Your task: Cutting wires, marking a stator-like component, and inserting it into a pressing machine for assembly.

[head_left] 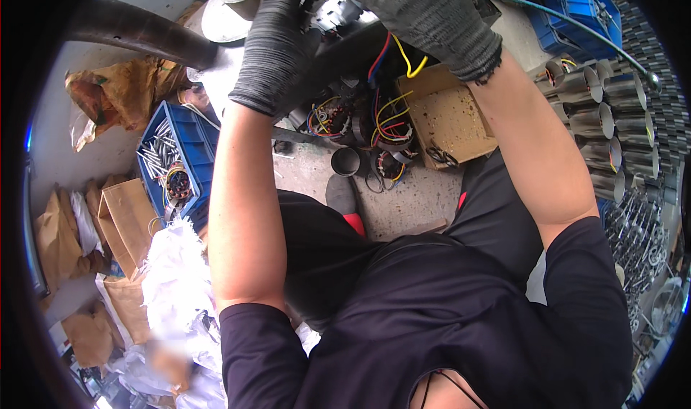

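Both my hands wear grey ribbed knit gloves and meet at the top edge of the head view. My left hand (277, 46) is closed, its fingers bent against the side of a shiny silver metal part (335, 12). On the other side of that part, my right hand (425, 24) bends over it with curled fingers; its fingertips are hidden and what they hold cannot be made out. Below the right hand hang a yellow wire (409, 67) and red and blue wires. A dark bench edge runs under the silver part, and the picture's edge cuts off its top.
Wound coils with coloured wires (392, 125) and a black ring (345, 161) lie below, beside an open cardboard box (450, 114). A blue crate (176, 157) of metal rods stands left, near paper bags (126, 218). Metal tubes (601, 117) are stacked right, below another blue crate (576, 13).
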Motion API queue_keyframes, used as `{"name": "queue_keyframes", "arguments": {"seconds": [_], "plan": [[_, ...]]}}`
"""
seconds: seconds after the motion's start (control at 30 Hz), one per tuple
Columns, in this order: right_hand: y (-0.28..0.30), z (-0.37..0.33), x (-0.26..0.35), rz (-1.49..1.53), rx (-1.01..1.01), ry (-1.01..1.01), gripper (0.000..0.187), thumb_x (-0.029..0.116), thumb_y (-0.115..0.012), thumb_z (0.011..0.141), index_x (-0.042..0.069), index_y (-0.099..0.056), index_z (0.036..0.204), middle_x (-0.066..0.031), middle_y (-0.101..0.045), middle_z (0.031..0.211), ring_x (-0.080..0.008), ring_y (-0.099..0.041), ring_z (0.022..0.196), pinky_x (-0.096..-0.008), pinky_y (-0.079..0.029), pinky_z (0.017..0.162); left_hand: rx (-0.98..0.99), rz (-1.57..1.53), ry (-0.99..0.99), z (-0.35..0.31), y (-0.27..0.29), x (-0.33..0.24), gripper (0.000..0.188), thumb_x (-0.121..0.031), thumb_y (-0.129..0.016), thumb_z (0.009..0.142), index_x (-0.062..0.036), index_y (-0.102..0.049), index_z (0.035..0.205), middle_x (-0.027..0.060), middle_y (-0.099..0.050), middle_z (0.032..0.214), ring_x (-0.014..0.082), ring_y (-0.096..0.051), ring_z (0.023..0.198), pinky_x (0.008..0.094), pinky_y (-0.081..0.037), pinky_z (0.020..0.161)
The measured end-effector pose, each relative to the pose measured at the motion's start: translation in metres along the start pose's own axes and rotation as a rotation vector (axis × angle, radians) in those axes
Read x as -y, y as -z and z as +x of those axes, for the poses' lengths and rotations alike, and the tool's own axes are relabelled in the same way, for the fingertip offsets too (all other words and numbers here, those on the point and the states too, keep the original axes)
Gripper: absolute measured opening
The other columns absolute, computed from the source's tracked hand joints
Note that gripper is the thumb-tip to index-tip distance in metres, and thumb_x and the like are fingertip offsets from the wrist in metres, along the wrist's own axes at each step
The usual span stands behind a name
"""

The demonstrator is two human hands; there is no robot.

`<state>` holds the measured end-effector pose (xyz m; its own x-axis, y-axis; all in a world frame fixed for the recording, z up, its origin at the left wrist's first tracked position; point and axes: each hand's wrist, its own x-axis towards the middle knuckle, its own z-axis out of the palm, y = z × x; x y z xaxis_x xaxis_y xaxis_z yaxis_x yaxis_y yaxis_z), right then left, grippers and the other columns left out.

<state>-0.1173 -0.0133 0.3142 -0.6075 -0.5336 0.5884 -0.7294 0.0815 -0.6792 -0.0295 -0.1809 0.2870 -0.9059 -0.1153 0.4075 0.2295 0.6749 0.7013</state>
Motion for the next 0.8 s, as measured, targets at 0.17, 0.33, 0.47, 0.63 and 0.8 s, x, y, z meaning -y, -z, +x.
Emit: {"name": "queue_keyframes", "arguments": {"seconds": [0.17,0.33,0.47,0.63,0.8], "plan": [[-0.003,0.001,-0.018,-0.005,-0.001,0.121,0.013,0.012,-0.066,0.085,-0.001,-0.063,0.088,-0.0223,-0.066,0.079,-0.0376,-0.069,0.079,-0.0442,-0.055,0.071,0.005,-0.53,0.079,0.016,-0.011,0.036,0.08,0.015,-0.078,0.074,-0.0092,-0.051,0.145,0.0069,-0.058,0.138,0.0165,-0.059,0.12,0.0297,-0.058,0.093],[-0.013,0.003,-0.017,-0.511,0.078,0.254,0.02,0.021,-0.068,0.09,0.001,-0.07,0.091,-0.0164,-0.069,0.087,-0.0312,-0.071,0.083,-0.0399,-0.059,0.079,-0.016,-0.343,0.015,0.017,-0.008,0.042,0.068,0.005,-0.082,0.08,-0.005,-0.056,0.143,0.0046,-0.068,0.122,0.0124,-0.065,0.106,0.0272,-0.058,0.091],[-0.003,0.003,-0.015,-0.922,0.243,0.371,0.025,0.025,-0.074,0.087,0.005,-0.078,0.102,-0.0119,-0.071,0.1,-0.0255,-0.071,0.097,-0.0364,-0.058,0.089,0.011,-0.371,0.025,0.015,-0.015,0.037,0.069,0.0,-0.083,0.082,-0.0049,-0.055,0.145,0.0049,-0.066,0.129,0.0147,-0.064,0.111,0.029,-0.058,0.093],[0.011,-0.003,0.015,-0.88,0.336,0.292,0.026,0.023,-0.078,0.085,0.008,-0.079,0.106,-0.0125,-0.071,0.1,-0.0258,-0.07,0.1,-0.0368,-0.058,0.091,0.096,-0.041,0.085,0.02,0.016,0.09,0.044,-0.014,-0.074,0.095,-0.0029,-0.06,0.135,0.0102,-0.071,0.123,0.0169,-0.064,0.114,0.0309,-0.049,0.104],[-0.004,0.021,0.009,-0.998,0.545,0.165,0.026,0.026,-0.073,0.091,0.007,-0.079,0.108,-0.0143,-0.073,0.106,-0.0268,-0.072,0.094,-0.0368,-0.061,0.083,0.096,-0.12,0.156,0.023,0.018,0.094,0.044,-0.012,-0.073,0.095,0.0012,-0.058,0.135,0.0111,-0.069,0.127,0.0174,-0.063,0.117,0.0304,-0.049,0.105]]}}
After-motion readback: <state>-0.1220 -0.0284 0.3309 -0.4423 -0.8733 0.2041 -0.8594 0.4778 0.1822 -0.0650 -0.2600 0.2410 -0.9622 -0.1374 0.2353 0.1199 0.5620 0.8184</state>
